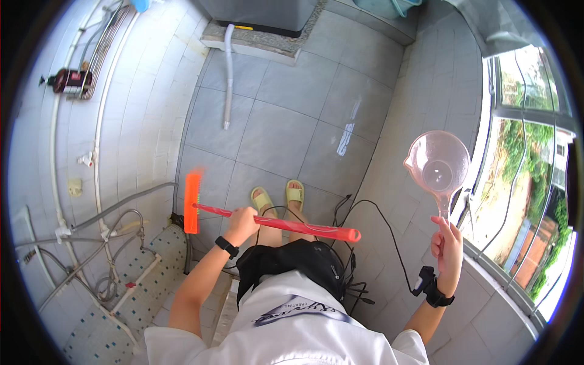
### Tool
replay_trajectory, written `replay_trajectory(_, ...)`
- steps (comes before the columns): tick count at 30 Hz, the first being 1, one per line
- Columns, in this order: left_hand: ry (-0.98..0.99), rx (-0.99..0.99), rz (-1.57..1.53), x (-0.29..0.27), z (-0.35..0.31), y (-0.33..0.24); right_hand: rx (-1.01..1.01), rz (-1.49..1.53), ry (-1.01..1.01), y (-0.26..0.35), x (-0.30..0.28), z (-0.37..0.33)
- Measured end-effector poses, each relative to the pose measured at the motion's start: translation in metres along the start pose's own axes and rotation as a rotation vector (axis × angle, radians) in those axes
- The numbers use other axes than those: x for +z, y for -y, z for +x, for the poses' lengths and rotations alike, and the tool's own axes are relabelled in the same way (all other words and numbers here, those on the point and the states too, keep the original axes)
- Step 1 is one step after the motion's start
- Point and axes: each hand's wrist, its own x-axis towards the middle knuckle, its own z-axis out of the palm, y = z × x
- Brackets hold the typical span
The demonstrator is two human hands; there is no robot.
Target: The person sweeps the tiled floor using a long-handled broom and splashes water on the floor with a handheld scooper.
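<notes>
My left hand [242, 224] is closed round the red handle of a long-handled scrub brush [298, 227]. The brush lies level across the front of my legs, with its orange head at the left and the handle's rounded end at the right. Part of the bristle side shows green, and the upper end of the head is blurred. Over at the right, my right hand [448, 248] grips a translucent pink water dipper [439, 163] by its short handle. The dipper's round bowl faces up beside the window, and I see nothing in it.
Black cables [389, 228] trail by the right wall and behind my legs. A grey drain hose [229, 79] runs over the tiled floor [274, 131] from a grey appliance [255, 12]. Pipes and hoses [112, 243] line the left wall. A barred window [517, 158] is at the right.
</notes>
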Motion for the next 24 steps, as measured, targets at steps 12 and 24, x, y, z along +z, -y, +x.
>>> replay_trajectory(12, 0.026, -0.165, 0.072, -0.106, 0.071, -0.012, 0.068, 0.099, -0.118, 0.057, -0.033, 0.045)
replay_trajectory(24, 0.089, 0.009, 0.081, -0.180, 0.239, -0.132, 0.249, 0.027, -0.133, 0.148, -0.039, 0.141)
